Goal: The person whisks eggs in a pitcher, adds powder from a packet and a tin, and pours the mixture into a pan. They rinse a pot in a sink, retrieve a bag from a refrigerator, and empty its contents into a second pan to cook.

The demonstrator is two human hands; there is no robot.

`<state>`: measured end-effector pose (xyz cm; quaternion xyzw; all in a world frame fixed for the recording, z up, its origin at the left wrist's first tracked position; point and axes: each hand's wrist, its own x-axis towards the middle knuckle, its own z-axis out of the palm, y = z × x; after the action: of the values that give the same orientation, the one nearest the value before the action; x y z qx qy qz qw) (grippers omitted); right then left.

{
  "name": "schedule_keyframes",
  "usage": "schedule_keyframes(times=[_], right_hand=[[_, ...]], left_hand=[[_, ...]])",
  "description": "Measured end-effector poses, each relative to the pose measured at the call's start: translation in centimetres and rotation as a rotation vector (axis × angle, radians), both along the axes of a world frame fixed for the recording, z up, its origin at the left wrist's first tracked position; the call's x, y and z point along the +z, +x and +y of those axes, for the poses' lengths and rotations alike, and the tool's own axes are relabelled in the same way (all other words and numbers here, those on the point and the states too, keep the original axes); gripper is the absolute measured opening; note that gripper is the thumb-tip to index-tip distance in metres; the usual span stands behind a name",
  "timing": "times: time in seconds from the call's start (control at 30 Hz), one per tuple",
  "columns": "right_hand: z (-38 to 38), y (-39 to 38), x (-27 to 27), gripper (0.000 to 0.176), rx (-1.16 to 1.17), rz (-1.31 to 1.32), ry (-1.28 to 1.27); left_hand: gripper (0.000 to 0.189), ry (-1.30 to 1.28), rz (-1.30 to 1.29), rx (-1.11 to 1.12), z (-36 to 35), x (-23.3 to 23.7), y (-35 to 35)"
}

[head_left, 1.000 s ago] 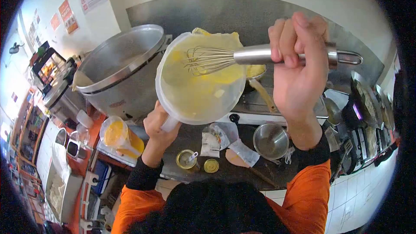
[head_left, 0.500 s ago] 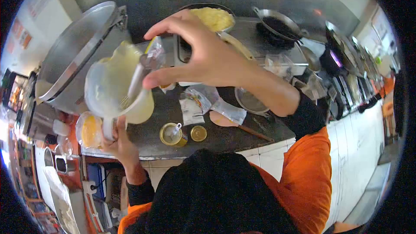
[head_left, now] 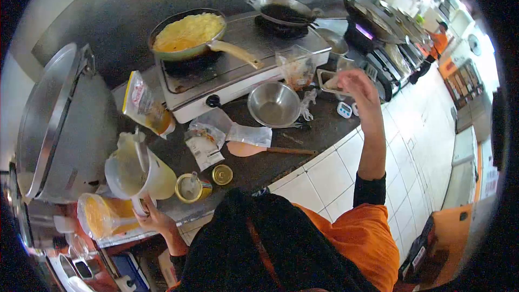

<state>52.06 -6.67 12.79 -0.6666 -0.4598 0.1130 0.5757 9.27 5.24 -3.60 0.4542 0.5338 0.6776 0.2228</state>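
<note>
Plainly the left hand (head_left: 150, 217) is nearer, closed on the handle of the upright jug (head_left: 138, 176) at the table's (head_left: 324, 124) front left edge, while the right hand (head_left: 354, 84), fingers curled, grip unclear, hangs well apart at the right edge.

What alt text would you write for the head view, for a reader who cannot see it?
A person's left hand grips the handle of a plastic jug of pale liquid at a dark counter, while the right hand reaches toward small containers. A pan of yellow egg sits on the stove.
</note>
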Motion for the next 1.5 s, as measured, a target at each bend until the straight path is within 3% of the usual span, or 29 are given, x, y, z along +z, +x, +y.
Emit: schedule_keyframes(times=[0.13,0.23,0.3,0.33,0.37,0.47,0.53,0.6,0.7,0.77,0.83,0.87,1.0,1.13,1.23,1.33,1.37,1.5], right_hand=[[-2.9,2.1,-0.9,0.020,-0.185,-0.005,-0.014],[-3.7,4.8,-1.2,0.025,-0.190,-0.058,-0.016],[-3.7,8.5,-3.0,0.032,-0.331,-0.208,-0.125],[-3.8,10.5,-4.0,0.036,-0.402,-0.283,-0.179],[-3.8,12.5,-4.9,0.051,-0.493,-0.325,-0.287],[-3.9,19.5,-10.4,0.059,-0.645,-0.616,-0.374],[-3.0,20.8,-11.1,0.065,-0.646,-0.769,-0.365],[-1.6,21.2,-9.7,0.063,-0.574,-0.833,-0.280],[0.6,24.3,-9.4,0.041,-0.182,-0.767,-0.314],[1.6,26.6,-9.7,0.027,-0.082,-0.817,-0.338],[2.3,27.4,-8.2,0.014,-0.017,-0.812,-0.331],[2.4,27.9,-7.2,0.013,0.004,-0.774,-0.255],[3.1,29.0,-0.6,0.007,0.152,-0.616,-0.030],[5.5,29.1,6.0,0.017,0.222,-0.709,0.064],[7.3,28.2,9.3,0.023,0.279,-0.696,0.081],[8.7,27.2,11.0,0.025,0.316,-0.750,0.132],[9.1,26.8,11.2,0.025,0.319,-0.760,0.162],[9.3,26.8,11.3,0.025,0.314,-0.762,0.238]], left_hand=[[0.021,0.054,-0.138,0.073,0.7,-2.6,0.0],[0.026,0.032,-0.065,0.130,0.9,-3.0,0.1],[0.031,-0.077,0.072,0.160,0.5,-2.6,-0.3],[0.033,-0.041,0.067,0.176,0.2,-2.6,0.0],[0.034,-0.009,0.066,0.191,0.0,-2.5,0.5],[0.040,0.063,0.044,0.357,-1.2,-4.3,-0.3],[0.039,0.161,0.342,0.555,-3.1,-2.6,0.9],[0.037,0.246,0.221,0.525,-3.2,-2.9,1.6],[0.034,0.395,0.427,0.438,-4.3,-0.2,8.3],[0.032,0.445,0.501,0.363,-4.3,2.5,16.9],[0.031,0.459,0.293,0.106,-3.6,3.2,25.5],[0.035,0.455,0.139,-0.112,-3.4,3.2,28.7],[0.037,0.270,0.483,-0.589,-4.2,7.5,40.9],[0.049,-0.042,0.095,-1.043,-1.9,5.8,48.9],[0.044,-0.033,-0.335,-1.197,-1.6,6.8,53.3],[0.041,-0.448,-0.285,-1.068,-1.2,8.9,54.2],[0.040,-0.283,-0.372,-0.992,-0.5,7.3,55.1],[0.046,-0.066,-0.365,-0.942,-0.6,7.7,54.0]])
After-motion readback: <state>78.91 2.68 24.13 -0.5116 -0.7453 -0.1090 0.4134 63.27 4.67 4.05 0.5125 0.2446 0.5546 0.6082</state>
